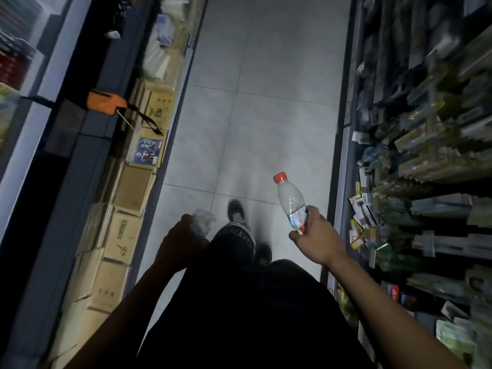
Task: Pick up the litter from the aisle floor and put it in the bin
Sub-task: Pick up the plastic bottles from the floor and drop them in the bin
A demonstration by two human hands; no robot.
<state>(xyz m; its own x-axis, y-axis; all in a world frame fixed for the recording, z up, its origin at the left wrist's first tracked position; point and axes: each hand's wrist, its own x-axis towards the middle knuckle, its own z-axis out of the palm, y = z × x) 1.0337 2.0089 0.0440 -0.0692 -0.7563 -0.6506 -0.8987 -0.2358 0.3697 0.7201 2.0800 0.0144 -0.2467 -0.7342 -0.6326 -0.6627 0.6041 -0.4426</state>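
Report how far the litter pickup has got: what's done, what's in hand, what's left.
Done: the stretch of aisle floor in view shows no litter lying on it. In hand: the right hand grips a clear plastic bottle with a red cap by its lower end; the left hand is closed on a crumpled clear wrapper. Left: both pieces need binning, and no bin is visible here.

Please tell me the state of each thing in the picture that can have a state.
Plastic bottle: capped, looks empty, held in right hand.
Crumpled wrapper: clutched in left hand.
Aisle floor: no litter visible.
Orange bag: hanging on left shelf.
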